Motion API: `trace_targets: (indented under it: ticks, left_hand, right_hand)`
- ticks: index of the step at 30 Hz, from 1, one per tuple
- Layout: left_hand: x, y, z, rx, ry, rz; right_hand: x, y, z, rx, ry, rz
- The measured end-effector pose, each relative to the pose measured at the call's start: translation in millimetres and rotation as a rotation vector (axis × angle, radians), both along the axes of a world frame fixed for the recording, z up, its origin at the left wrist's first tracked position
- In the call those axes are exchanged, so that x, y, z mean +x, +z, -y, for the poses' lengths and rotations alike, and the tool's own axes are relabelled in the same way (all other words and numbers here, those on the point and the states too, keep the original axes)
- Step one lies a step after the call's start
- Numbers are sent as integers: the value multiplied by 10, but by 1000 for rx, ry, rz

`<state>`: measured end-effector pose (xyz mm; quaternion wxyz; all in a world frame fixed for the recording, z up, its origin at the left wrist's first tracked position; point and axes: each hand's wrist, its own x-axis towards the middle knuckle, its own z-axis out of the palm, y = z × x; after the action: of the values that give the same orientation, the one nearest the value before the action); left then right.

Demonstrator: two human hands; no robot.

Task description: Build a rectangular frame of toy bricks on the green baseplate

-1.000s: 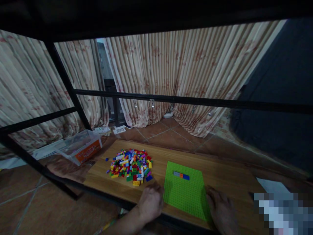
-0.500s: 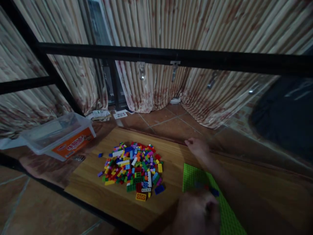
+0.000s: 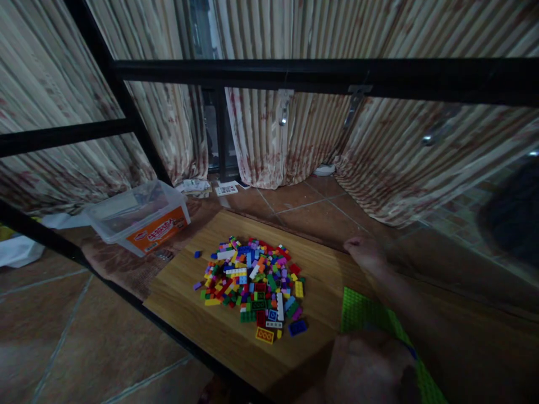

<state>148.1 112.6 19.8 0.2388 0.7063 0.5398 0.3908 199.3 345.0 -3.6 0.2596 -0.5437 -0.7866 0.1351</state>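
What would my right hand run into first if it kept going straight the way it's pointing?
Your right hand lies at the far edge of the wooden board, pointing left along it. Nothing seems to lie right ahead: the brick pile sits nearer you, so the way looks free, though depth is hard to judge.
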Motion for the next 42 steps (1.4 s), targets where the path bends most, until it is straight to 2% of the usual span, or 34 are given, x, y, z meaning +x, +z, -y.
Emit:
trace_targets:
  ticks: [2,5,6,7,9,12,15,18,21,26,30,34,38,42]
  left_hand:
    - [-35,45,9,64,20,81]
    - [-202,189,8,151,48,256]
    - [-285,241,0,178,82,315]
    - [-377,286,-12,190,151,370]
    - [-578,344,-53,191,315,460]
    - [-869,345,-143,175,503,670]
    - [-1091,309,-217,133,609,876]
    - [-1213,307,-243,92,654,995]
    - [-1248,336,-248,88,648,1068]
    - [-1206,347,-283,35,612,1088]
    - [-1144,318,-312,-64,581,1041]
    - [-1090,314,-321,-76,573,933]
    - [-986,295,-314,-119,503,774]
    - [-772,195,-285,-156,334,555]
  right_hand:
    - [71,74,312,-26,-24,-18]
    - [155,106,991,-162,131,-197]
    - [159,95,1230,-197,225,-225]
    - [147,79,1452,-225,317,-226]
    - [75,46,1803,-205,280,-191]
    - [-79,16,2055,-177,299,-208]
    - [-171,5,2106,-174,290,-245]
    - [-192,-5,2143,-202,339,-266]
    - [-212,-17,2201,-183,423,-201]
    - [-281,-13,2229,-141,432,-82]
    - [-305,32,2230,-102,448,-100]
    - [-213,118,2206,-81,411,-190]
    - [89,192,2071,-62,257,-248]
    - [544,214,1888,-85,36,-322]
